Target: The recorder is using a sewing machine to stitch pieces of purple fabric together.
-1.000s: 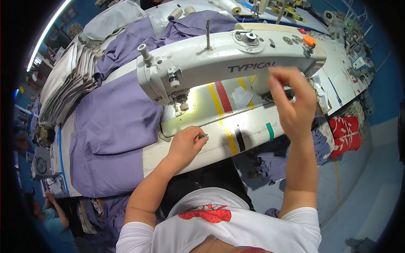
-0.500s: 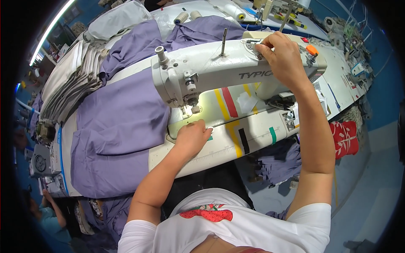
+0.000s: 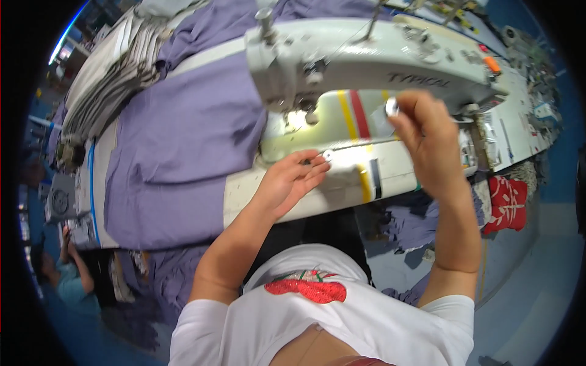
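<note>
My right hand (image 3: 430, 137) is raised in front of the sewing machine arm (image 3: 342, 58), pinching a small shiny bobbin (image 3: 392, 107) between thumb and fingers. Lower and to the left, my left hand (image 3: 296, 180) is turned partly palm up over the machine bed's near edge. At its fingertips sits a small white disc (image 3: 328, 156) that looks like another bobbin. A small dark spot shows between those fingers, too blurred to name. Purple fabric (image 3: 189, 128) lies spread on the table left of the needle area, apart from both hands.
A stack of pale cut fabric pieces (image 3: 110, 79) stands at the far left. Yellow and red tape strips (image 3: 359, 114) mark the lit machine bed (image 3: 293, 137). More purple cloth (image 3: 409, 226) hangs below the table at right, near a red patterned bundle (image 3: 508, 201).
My right hand has come down off the top of the machine arm with a bobbin in its fingers. My left hand has turned more palm up. The view has shifted.
</note>
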### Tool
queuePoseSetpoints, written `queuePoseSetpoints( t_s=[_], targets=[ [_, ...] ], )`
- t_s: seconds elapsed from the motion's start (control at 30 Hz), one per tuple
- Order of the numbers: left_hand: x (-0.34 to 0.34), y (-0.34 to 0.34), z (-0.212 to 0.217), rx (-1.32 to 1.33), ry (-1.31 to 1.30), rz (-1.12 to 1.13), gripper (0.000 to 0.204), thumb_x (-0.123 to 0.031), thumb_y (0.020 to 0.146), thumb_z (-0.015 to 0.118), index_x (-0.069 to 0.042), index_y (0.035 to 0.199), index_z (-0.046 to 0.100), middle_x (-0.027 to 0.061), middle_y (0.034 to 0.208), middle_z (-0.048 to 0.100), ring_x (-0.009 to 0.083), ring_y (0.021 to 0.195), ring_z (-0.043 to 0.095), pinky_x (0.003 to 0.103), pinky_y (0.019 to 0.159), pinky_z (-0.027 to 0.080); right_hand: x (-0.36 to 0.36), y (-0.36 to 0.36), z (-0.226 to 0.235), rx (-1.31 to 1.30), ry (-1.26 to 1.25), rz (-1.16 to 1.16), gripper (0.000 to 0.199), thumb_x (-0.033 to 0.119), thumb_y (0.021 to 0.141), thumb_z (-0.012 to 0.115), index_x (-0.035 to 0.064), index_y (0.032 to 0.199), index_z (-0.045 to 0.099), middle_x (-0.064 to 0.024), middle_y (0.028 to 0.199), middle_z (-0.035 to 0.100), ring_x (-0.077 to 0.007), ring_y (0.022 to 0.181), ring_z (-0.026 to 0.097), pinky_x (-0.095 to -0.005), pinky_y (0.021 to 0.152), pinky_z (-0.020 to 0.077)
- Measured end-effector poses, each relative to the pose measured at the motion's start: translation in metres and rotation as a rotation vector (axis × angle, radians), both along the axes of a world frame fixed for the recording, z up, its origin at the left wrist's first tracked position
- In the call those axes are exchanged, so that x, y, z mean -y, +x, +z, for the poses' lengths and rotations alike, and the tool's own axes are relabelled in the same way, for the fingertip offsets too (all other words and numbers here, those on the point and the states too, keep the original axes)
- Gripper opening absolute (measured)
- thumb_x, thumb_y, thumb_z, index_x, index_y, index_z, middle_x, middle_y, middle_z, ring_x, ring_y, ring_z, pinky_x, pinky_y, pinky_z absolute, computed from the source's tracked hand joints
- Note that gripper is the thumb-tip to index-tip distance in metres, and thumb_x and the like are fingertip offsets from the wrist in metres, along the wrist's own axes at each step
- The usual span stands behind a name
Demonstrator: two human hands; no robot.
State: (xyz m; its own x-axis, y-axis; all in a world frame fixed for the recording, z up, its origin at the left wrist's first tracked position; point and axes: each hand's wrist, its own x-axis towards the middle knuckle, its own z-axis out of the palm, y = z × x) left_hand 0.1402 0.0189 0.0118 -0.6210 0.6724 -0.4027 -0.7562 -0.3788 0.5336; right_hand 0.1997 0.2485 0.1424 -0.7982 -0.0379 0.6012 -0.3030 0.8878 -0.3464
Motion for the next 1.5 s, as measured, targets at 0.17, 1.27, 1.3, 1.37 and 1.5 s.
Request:
queuePoseSetpoints(
  t_s=[0.17, 1.27, 1.3, 1.37, 1.5],
  targets=[
    [0.01, 0.014, 0.001, -0.005, 0.25, -0.083, 0.04, 0.001, 0.094, 0.038, 0.008, 0.133, 0.038, 0.0192, 0.123, 0.051, 0.0284, 0.116, 0.055, 0.039, 0.1, 0.045, 0.058, 0.033, -0.081, 0.182, -0.173, 0.094, 0.023, 0.01, 0.078, 0.071, 0.0048, 0.097, 0.059, -0.0073, 0.077, 0.057, -0.0268, 0.068, 0.05, -0.0378, 0.069, 0.0367],
    [0.02, 0.031, -0.028, -0.134, 0.129, -0.118, 0.032, -0.011, 0.096, 0.056, 0.002, 0.123, 0.048, 0.0101, 0.114, 0.058, 0.0159, 0.099, 0.06, 0.03, 0.087, 0.05, 0.085, 0.047, -0.131, 0.176, 0.032, 0.057, 0.057, 0.012, 0.074, 0.075, 0.005, 0.127, 0.056, -0.0013, 0.074, 0.054, -0.0192, 0.066, 0.053, -0.0359, 0.071, 0.0359],
    [0.019, 0.031, -0.029, -0.169, 0.111, -0.113, 0.031, -0.012, 0.096, 0.056, 0.002, 0.123, 0.048, 0.0103, 0.114, 0.058, 0.0161, 0.099, 0.06, 0.03, 0.087, 0.051, 0.085, 0.048, -0.132, 0.185, 0.044, 0.05, 0.059, 0.012, 0.074, 0.075, 0.0051, 0.129, 0.054, -0.0014, 0.075, 0.054, -0.0191, 0.067, 0.053, -0.0364, 0.072, 0.036],
    [0.018, 0.03, -0.03, -0.183, 0.12, -0.109, 0.031, -0.01, 0.096, 0.056, 0.001, 0.123, 0.048, 0.0106, 0.116, 0.057, 0.0162, 0.099, 0.06, 0.03, 0.087, 0.05, 0.085, 0.049, -0.133, 0.2, 0.04, 0.059, 0.059, 0.012, 0.074, 0.074, 0.004, 0.129, 0.054, -0.0023, 0.076, 0.054, -0.0199, 0.068, 0.053, -0.0364, 0.072, 0.0363],
    [0.018, 0.028, -0.029, -0.161, 0.167, -0.108, 0.031, -0.006, 0.095, 0.054, -0.001, 0.124, 0.047, 0.0109, 0.119, 0.056, 0.0156, 0.1, 0.059, 0.029, 0.088, 0.049, 0.083, 0.051, -0.135, 0.196, -0.123, 0.092, 0.055, 0.017, 0.078, 0.073, 0.0023, 0.127, 0.053, -0.0047, 0.081, 0.057, -0.022, 0.072, 0.054, -0.0369, 0.075, 0.0381]
  ],
)
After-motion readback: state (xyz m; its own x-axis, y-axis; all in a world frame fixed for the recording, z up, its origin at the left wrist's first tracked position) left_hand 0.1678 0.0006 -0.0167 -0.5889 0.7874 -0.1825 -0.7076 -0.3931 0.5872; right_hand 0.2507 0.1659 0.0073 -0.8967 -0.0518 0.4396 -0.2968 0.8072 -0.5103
